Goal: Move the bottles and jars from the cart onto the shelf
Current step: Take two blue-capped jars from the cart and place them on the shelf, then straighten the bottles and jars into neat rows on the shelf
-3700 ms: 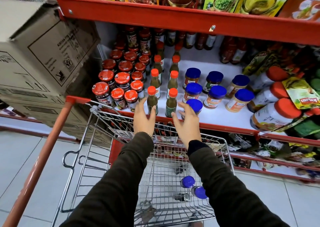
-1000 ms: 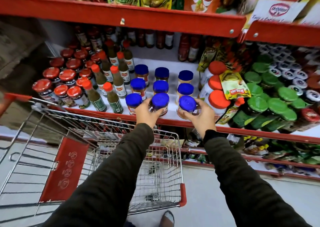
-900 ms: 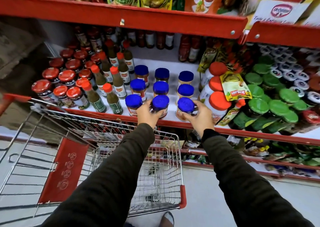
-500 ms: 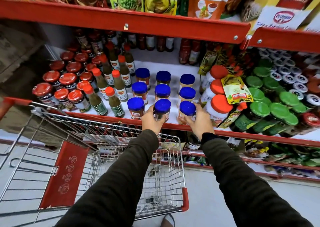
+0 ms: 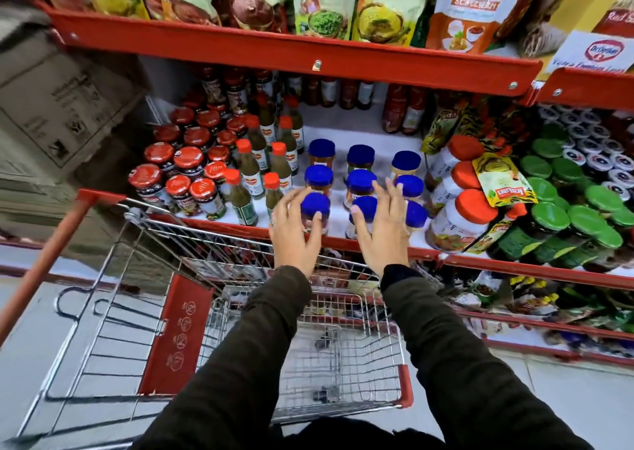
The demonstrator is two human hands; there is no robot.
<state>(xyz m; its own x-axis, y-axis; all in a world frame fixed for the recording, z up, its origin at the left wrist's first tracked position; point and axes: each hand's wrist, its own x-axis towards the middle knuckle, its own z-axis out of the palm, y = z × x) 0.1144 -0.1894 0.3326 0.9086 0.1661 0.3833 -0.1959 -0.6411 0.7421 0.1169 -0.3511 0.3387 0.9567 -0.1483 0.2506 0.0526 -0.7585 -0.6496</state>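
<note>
Your left hand [image 5: 295, 233] open, fingers spread, grasping nothing. Your right hand [image 5: 382, 230] likewise open, empty. Blue-lidded jars [image 5: 360, 180] stand in rows on shelf [image 5: 377, 243], just beyond fingertips. Cart [image 5: 343, 374] below, basket bare.

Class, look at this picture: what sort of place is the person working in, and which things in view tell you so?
Most likely a supermarket aisle. A wire shopping cart stands before red shelves stocked with rows of identical blue-lidded jars and, above, packaged food pouches.
</note>
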